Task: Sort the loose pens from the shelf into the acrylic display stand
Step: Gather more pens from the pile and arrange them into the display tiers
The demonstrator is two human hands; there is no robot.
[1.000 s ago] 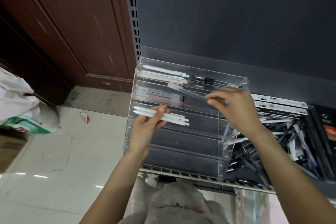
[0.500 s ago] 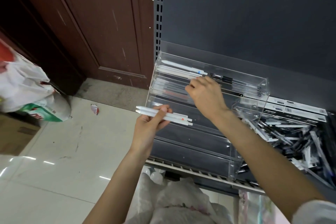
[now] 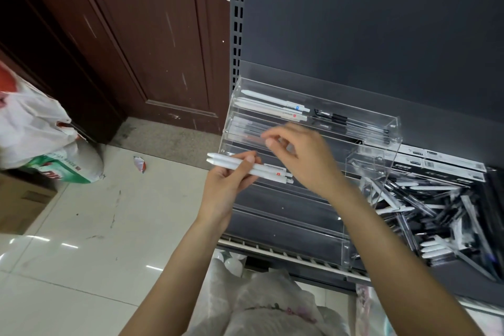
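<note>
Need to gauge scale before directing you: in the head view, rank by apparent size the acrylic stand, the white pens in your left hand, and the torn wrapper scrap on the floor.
1. acrylic stand, by far the largest.
2. white pens, held in the left hand.
3. wrapper scrap, smallest, though it lies farther from the camera, so its true size is unsure.

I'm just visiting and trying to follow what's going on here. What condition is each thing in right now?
Left hand: closed around two white pens, held level.
Right hand: over the stand, fingers curled, apparently empty.
Acrylic display stand: upright on the shelf, upper tiers holding pens, lower tiers bare.
Loose pens: heaped in a jumble right of the stand.
Plastic bag: slumped on the floor.
</note>
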